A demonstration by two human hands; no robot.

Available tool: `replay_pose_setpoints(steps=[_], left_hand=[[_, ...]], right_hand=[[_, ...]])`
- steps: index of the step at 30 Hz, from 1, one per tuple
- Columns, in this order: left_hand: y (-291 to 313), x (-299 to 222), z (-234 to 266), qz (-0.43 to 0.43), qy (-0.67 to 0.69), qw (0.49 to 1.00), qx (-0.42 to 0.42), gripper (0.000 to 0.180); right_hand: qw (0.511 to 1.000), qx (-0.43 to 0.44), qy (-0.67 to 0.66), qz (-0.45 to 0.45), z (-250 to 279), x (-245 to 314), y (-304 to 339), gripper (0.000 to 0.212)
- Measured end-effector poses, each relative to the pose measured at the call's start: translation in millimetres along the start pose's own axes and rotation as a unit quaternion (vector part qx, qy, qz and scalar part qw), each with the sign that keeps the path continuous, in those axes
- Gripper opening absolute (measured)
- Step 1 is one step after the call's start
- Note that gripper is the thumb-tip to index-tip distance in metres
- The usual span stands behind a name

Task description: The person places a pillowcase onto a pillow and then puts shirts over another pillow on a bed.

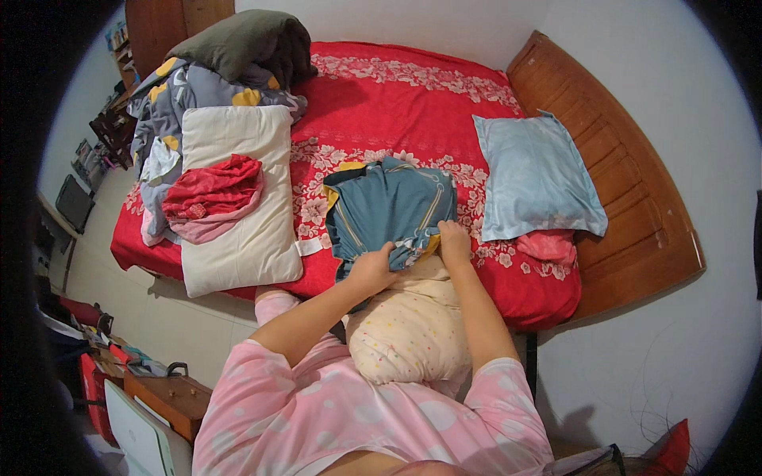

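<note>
A teal pillowcase point(389, 198) with pale stripes lies on the red bed, its patterned opening edge turned toward me. My left hand point(373, 271) is closed on the left side of that edge, the thumb on top. On the right side, my right hand point(454, 242) grips the same edge, fingers curled around the cloth. A cream pillow point(409, 333) with small coloured dots rests against my lap, between my forearms. Its far end reaches the pillowcase opening; how much of it is inside is hidden by the cloth.
On the left, a white pillow point(238, 270) bears a crumpled red pillowcase point(214, 186). Behind it are a grey-and-yellow quilt point(206, 83) and a dark green pillow point(246, 40). A light blue pillow point(540, 174) lies near the wooden headboard point(619, 166). Beneath everything spreads a red floral sheet point(381, 111).
</note>
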State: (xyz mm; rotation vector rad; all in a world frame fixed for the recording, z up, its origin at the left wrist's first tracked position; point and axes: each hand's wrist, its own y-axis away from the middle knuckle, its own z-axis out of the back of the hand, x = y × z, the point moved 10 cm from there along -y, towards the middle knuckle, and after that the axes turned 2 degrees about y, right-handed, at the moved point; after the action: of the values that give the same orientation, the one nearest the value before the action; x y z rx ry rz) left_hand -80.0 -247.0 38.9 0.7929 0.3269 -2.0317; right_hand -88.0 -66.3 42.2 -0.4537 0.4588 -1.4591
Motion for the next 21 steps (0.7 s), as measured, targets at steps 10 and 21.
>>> replay_pose_setpoints(steps=[10,21], left_hand=[[-28,56,30,-0.083,-0.053,0.978,-0.186,0.046],[-24,105,64,-0.086,-0.102,0.937,-0.324,0.027]], right_hand=[[0.964,0.198,-0.135,-0.113,-5,18,19,0.035],[0.968,0.183,-0.147,-0.086,-10,46,18,0.026]])
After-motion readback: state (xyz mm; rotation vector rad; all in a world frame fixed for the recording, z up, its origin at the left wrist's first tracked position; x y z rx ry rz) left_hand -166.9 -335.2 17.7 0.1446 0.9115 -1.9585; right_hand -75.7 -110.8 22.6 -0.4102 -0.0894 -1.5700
